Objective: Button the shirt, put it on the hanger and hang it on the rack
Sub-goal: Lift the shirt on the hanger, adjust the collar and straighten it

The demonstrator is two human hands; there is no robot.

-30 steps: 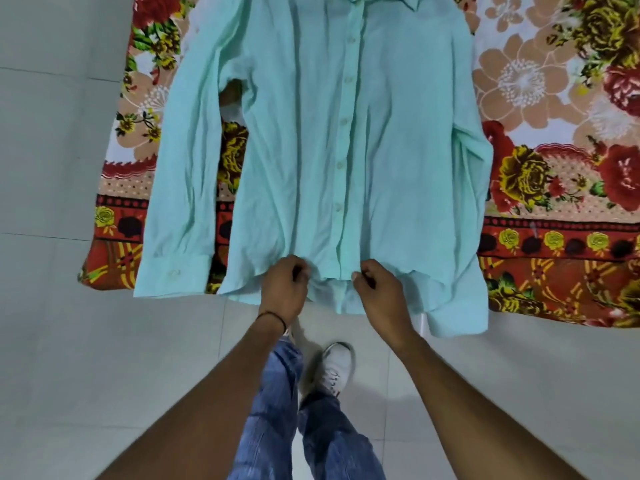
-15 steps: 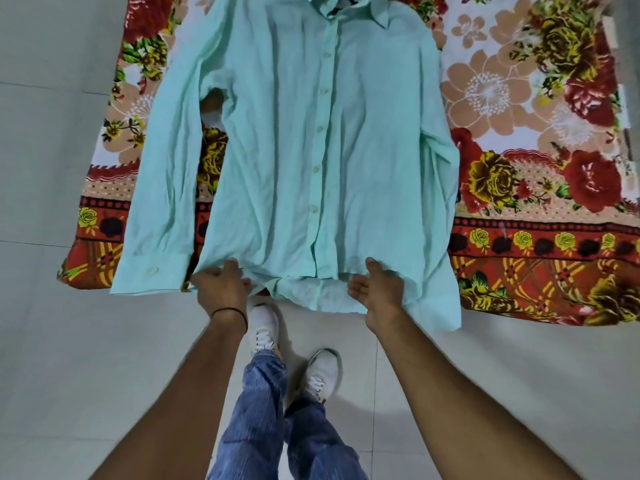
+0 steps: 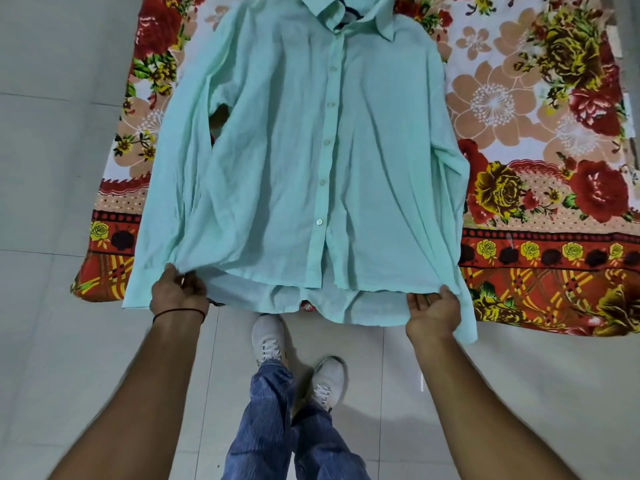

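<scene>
Mint shirt (image 3: 277,150), hem pinched by our left hand (image 3: 178,294) and right hand (image 3: 433,311), might have skewed under uneven tugging.

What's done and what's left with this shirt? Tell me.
Done: the shirt lies flat on the flowered sheet, and its front buttons look fastened. In hand: left hand and right hand grip the hem corners. Left: hanger and rack, neither in view.
</scene>
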